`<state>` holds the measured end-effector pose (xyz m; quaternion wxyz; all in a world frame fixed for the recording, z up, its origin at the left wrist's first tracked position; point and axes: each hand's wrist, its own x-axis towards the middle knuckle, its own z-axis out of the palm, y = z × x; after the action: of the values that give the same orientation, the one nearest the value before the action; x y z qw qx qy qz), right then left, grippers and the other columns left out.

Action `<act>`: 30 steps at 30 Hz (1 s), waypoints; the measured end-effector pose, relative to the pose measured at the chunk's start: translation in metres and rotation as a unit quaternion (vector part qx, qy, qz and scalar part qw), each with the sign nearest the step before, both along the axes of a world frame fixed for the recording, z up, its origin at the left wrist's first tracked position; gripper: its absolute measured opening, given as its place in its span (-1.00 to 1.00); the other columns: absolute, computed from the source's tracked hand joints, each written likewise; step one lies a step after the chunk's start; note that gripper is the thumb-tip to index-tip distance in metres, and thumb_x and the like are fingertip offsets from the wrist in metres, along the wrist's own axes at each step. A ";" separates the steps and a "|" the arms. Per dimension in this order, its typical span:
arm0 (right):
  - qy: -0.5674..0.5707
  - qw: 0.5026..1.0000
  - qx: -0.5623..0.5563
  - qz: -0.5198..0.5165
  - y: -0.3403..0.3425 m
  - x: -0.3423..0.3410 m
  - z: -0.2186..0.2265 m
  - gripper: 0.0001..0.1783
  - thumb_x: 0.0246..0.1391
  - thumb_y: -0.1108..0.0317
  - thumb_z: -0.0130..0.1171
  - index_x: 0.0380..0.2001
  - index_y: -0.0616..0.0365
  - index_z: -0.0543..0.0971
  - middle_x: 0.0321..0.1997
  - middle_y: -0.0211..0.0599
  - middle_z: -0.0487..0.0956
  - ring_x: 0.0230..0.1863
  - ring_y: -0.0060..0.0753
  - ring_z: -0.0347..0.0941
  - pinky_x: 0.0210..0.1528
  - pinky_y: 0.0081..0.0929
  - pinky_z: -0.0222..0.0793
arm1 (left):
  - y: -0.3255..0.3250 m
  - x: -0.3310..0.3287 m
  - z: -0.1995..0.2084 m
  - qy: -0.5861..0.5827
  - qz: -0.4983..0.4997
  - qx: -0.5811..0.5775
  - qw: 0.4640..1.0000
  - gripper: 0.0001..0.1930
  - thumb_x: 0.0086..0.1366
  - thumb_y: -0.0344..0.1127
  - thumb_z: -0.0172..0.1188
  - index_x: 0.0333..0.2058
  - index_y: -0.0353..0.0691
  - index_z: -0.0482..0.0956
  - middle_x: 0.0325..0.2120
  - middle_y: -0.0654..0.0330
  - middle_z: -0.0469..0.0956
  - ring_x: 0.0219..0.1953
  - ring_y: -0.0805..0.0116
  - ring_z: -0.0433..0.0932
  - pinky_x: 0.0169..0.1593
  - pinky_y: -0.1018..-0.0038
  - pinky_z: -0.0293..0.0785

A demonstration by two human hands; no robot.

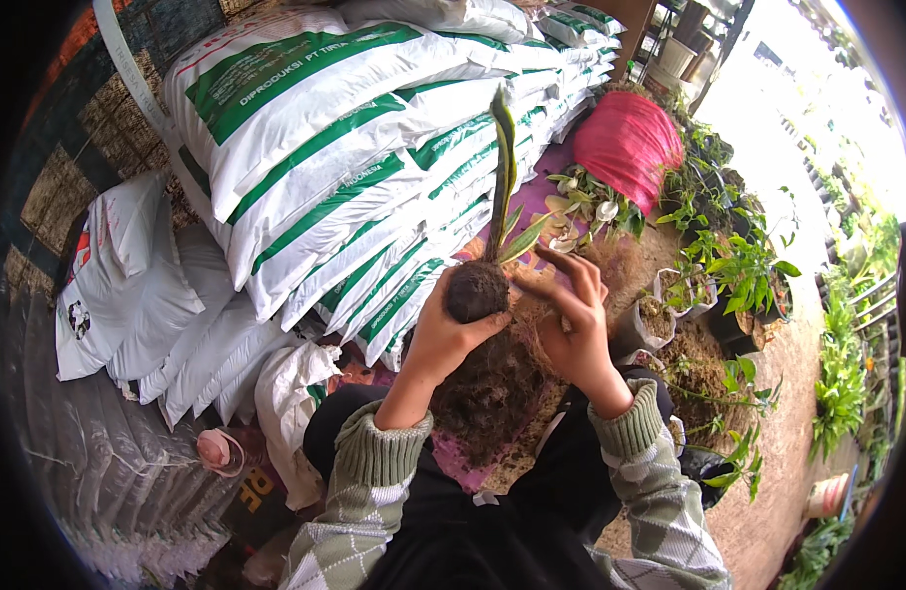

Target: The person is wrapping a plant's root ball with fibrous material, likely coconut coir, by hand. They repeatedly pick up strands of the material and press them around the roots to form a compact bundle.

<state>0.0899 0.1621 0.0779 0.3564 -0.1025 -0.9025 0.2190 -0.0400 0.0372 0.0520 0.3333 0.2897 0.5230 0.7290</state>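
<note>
Upright in front of me stands a snake plant with one tall, yellow-edged leaf and short side leaves. Its round, dark root ball rests in my left hand, whose fingers and thumb wrap round it. My right hand is just right of the root ball, fingers bent but apart, with nothing seen in it. The index fingertip comes close to the soil; whether it touches, I cannot tell. Below both hands lies a heap of dark, fibrous soil on a purple sheet.
White and green sacks are stacked high ahead and left, with smaller white bags beside them. A pink sack with leaves at its mouth lies ahead right. Potted plants line my right side. A plastic bottle is at left.
</note>
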 end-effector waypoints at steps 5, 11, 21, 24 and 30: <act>-0.028 0.999 -0.027 0.035 -0.004 -0.001 -0.006 -0.39 -0.34 0.72 -0.05 -0.19 -0.10 0.62 0.20 -0.28 0.36 0.22 -0.08 0.18 0.20 -0.13 0.00 | -0.001 0.001 0.001 -0.049 0.001 0.028 0.998 -0.52 0.05 -0.47 0.38 -0.06 -0.30 0.39 -0.23 0.24 0.53 -0.20 0.52 0.50 -0.09 0.55 0.44; -0.020 1.000 0.011 -0.004 -0.003 -0.005 -0.004 -0.36 -0.31 0.71 -0.03 -0.12 -0.16 0.60 0.22 -0.24 0.33 0.23 -0.04 0.17 0.20 -0.10 0.00 | -0.004 -0.001 0.005 -0.093 -0.013 0.028 0.995 -0.53 0.08 -0.51 0.32 -0.01 -0.30 0.38 -0.20 0.22 0.52 -0.20 0.49 0.53 -0.08 0.54 0.46; 0.048 0.995 -0.081 0.026 -0.002 -0.006 0.004 -0.35 -0.30 0.76 -0.04 -0.10 -0.08 0.58 0.21 -0.24 0.35 0.21 -0.05 0.18 0.22 -0.12 -0.01 | -0.005 0.001 0.002 -0.133 -0.018 0.097 0.986 -0.45 0.09 -0.52 0.30 0.07 -0.35 0.32 -0.17 0.18 0.52 -0.15 0.44 0.54 -0.04 0.49 0.50; -0.018 0.999 0.041 -0.001 -0.005 -0.006 0.000 -0.30 -0.33 0.75 -0.06 -0.07 -0.12 0.57 0.21 -0.25 0.36 0.21 -0.07 0.19 0.20 -0.14 0.00 | -0.004 0.003 0.003 -0.127 -0.010 0.096 0.987 -0.45 0.10 -0.51 0.30 0.07 -0.36 0.32 -0.18 0.18 0.53 -0.15 0.44 0.54 -0.05 0.50 0.50; -0.024 0.999 0.029 -0.023 -0.008 -0.007 -0.001 -0.29 -0.34 0.73 -0.03 -0.07 -0.21 0.58 0.22 -0.29 0.36 0.21 -0.06 0.19 0.18 -0.14 -0.01 | 0.002 0.003 -0.003 -0.059 0.022 0.063 0.996 -0.46 0.09 -0.52 0.32 0.05 -0.35 0.32 -0.19 0.18 0.53 -0.16 0.46 0.54 -0.07 0.53 0.49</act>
<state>0.0833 0.1537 0.0771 0.3421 -0.1182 -0.9143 0.1817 -0.0369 0.0396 0.0494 0.3289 0.2551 0.4614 0.7835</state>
